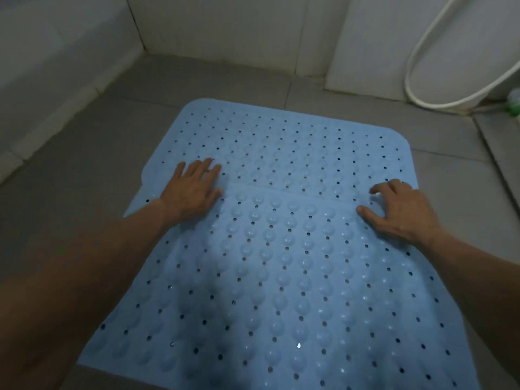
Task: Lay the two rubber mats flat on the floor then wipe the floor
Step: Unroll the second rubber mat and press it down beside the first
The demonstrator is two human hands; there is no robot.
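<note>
Head view: both hands, left (194, 190) at 9 o'clock, right (402, 212) at 3, press open-palmed on the near mat (281, 277); best smooth outward along its overlap with the far mat (281, 142).

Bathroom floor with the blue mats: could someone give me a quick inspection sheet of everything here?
Surface: grey tiled floor, bare around the mats; no wiping cloth seen.
Job's things: far blue mat lies flat; near blue mat overlaps its near edge, bumps and holes showing.
Clutter: a small green object at the right edge, too cut off to identify.
Hands: left hand pressed flat where the two mats overlap; right hand resting on the near mat with fingers curled, gripping nothing.
Cables: a white hose loops down the right wall to the floor.
Surroundings: pale tiled walls meeting in a corner; dim light.
</note>
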